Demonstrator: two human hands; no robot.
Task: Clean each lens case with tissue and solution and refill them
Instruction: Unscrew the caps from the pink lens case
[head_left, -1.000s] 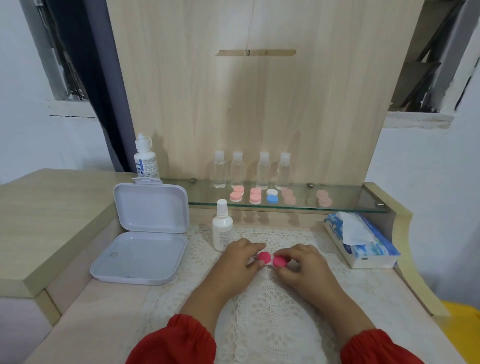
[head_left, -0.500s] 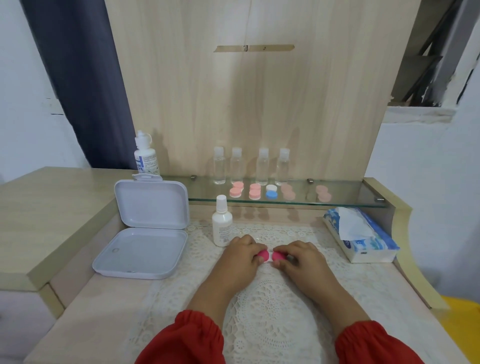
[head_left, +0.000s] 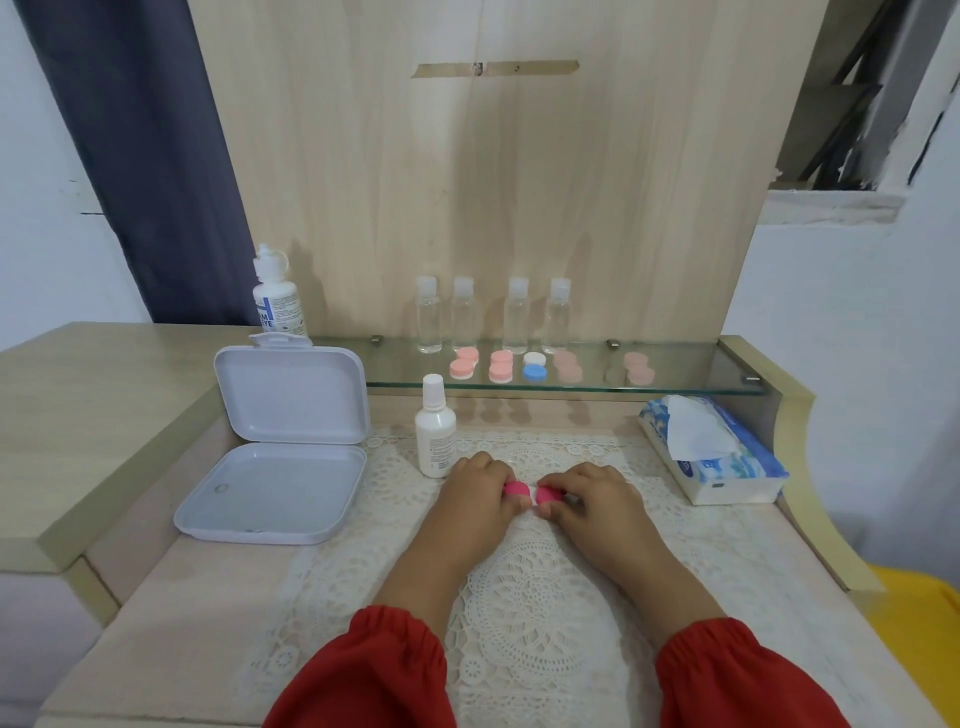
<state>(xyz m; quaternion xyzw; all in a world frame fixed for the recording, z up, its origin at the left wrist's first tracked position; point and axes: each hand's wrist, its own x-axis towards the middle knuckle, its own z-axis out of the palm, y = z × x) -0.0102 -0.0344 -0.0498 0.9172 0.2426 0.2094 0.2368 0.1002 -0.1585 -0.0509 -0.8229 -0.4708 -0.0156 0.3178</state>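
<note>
A bright pink lens case lies on the lace mat (head_left: 524, 597), with two round caps side by side. My left hand (head_left: 475, 499) pinches the left cap (head_left: 515, 488). The right cap (head_left: 548, 495) is pinched by my right hand (head_left: 597, 501). Both hands rest low on the mat, and the fingers hide the case body. A small white solution bottle (head_left: 435, 434) stands just left of my left hand. A blue and white tissue pack (head_left: 711, 452) with a tissue sticking out lies to the right.
An open white plastic box (head_left: 275, 467) sits at the left. The glass shelf (head_left: 691, 374) carries several pink lens cases (head_left: 464, 362), a blue and white case (head_left: 535, 366) and several clear bottles (head_left: 429, 317). A larger white bottle (head_left: 278, 299) stands behind the box.
The view shifted slightly. Both hands stay on the pink case, with fingers closed tighter round the two caps than a second ago.
</note>
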